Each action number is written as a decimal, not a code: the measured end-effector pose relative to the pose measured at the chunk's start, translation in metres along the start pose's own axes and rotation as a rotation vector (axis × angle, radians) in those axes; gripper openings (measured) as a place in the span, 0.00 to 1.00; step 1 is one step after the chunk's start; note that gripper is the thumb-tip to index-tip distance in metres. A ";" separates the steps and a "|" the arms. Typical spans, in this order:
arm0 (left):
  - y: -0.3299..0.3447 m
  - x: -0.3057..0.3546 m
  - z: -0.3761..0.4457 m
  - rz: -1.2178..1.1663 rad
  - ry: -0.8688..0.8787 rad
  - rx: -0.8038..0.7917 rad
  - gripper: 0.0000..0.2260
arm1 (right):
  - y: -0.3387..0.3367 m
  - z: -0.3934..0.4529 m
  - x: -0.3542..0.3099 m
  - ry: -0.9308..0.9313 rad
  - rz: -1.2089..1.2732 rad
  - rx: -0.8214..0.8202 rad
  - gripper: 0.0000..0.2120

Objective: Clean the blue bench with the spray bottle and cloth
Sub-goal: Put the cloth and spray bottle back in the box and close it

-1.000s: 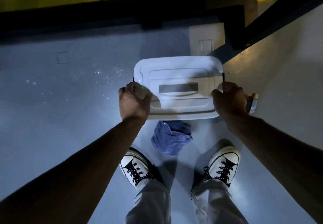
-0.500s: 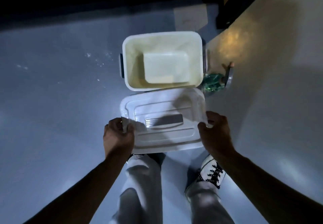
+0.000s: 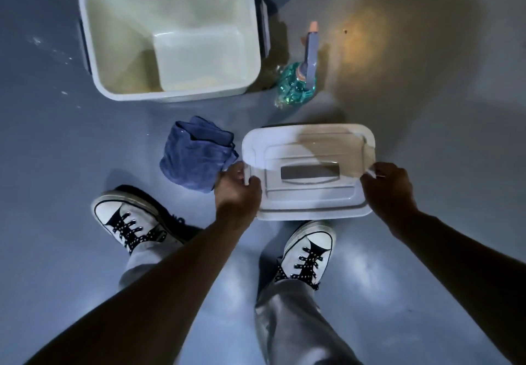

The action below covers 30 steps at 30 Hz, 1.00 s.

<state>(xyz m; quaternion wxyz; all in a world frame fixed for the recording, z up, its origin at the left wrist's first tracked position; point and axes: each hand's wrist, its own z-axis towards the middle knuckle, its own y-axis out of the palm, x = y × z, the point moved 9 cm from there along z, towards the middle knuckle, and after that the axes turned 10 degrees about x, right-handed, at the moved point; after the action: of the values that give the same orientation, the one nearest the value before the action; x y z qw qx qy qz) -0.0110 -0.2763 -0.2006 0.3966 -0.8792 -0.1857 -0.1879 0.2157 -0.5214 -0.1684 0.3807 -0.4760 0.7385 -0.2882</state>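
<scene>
I hold a white plastic lid flat over the floor, just ahead of my right shoe. My left hand grips its left edge and my right hand grips its right edge. A crumpled blue cloth lies on the floor directly left of the lid, touching my left hand's side. A spray bottle with teal liquid and a grey-blue trigger head stands to the right of the open white bin. The bin looks empty inside. No blue bench is in view.
The floor is smooth grey-blue, with white specks at the far left and a warm light patch at the upper right. My two sneakers stand below the lid. A dark object sits at the top edge, right of the bin.
The lid has come off the bin and moved toward me and to the right, still in both hands. The view has dropped closer to the floor; cloth and spray bottle are uncovered.
</scene>
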 end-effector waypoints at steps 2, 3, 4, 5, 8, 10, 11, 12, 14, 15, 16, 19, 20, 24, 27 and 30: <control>0.024 0.006 0.009 0.000 0.008 -0.031 0.14 | 0.003 0.023 0.010 0.004 0.002 0.005 0.13; 0.033 0.008 0.013 0.004 0.014 -0.040 0.14 | 0.007 0.030 0.013 0.003 0.002 -0.005 0.13; 0.040 0.009 0.016 0.019 0.010 -0.051 0.14 | 0.013 0.037 0.016 0.003 0.008 -0.020 0.14; 0.045 0.008 0.019 0.035 0.004 -0.062 0.14 | 0.018 0.040 0.018 0.008 0.014 -0.041 0.15; 0.050 0.007 0.019 0.045 -0.027 -0.088 0.17 | 0.033 0.044 0.018 0.035 0.022 -0.125 0.21; 0.044 0.014 0.012 0.026 -0.013 -0.108 0.16 | 0.031 0.039 0.011 0.027 -0.028 -0.144 0.25; 0.037 0.017 0.010 0.009 -0.006 -0.104 0.15 | 0.027 0.037 0.003 -0.017 -0.080 -0.125 0.26; 0.029 0.018 0.011 0.005 0.006 -0.090 0.14 | 0.023 0.034 -0.009 -0.099 -0.135 -0.103 0.26; 0.010 0.019 0.019 0.031 0.048 -0.054 0.14 | 0.020 0.023 -0.041 -0.281 -0.178 -0.091 0.24; 0.000 0.019 0.026 0.043 0.075 -0.026 0.16 | 0.020 0.018 -0.059 -0.352 -0.173 -0.099 0.23; -0.013 0.020 0.033 0.054 0.086 0.012 0.17 | 0.022 0.014 -0.078 -0.414 -0.162 -0.109 0.23; -0.049 0.022 0.053 0.106 0.118 0.147 0.20 | 0.035 0.009 -0.133 -0.546 -0.116 -0.124 0.25; -0.060 0.023 0.058 0.167 0.128 0.178 0.23 | 0.039 0.011 -0.148 -0.563 -0.092 -0.121 0.27; -0.071 0.002 0.087 0.310 0.106 0.158 0.34 | 0.061 0.028 -0.185 -0.591 -0.002 -0.130 0.35; -0.060 -0.016 0.102 0.413 0.084 0.106 0.37 | 0.085 0.045 -0.196 -0.642 0.056 -0.185 0.41; -0.062 -0.020 0.113 0.398 0.113 0.158 0.29 | 0.090 0.053 -0.200 -0.678 0.149 -0.140 0.39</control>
<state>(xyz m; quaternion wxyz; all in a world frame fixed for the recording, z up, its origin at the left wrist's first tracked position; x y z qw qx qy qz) -0.0371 -0.1545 -0.2406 0.5032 -0.8528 0.0001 -0.1397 0.2678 -0.3056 -0.2106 0.5906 -0.5145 0.6208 -0.0340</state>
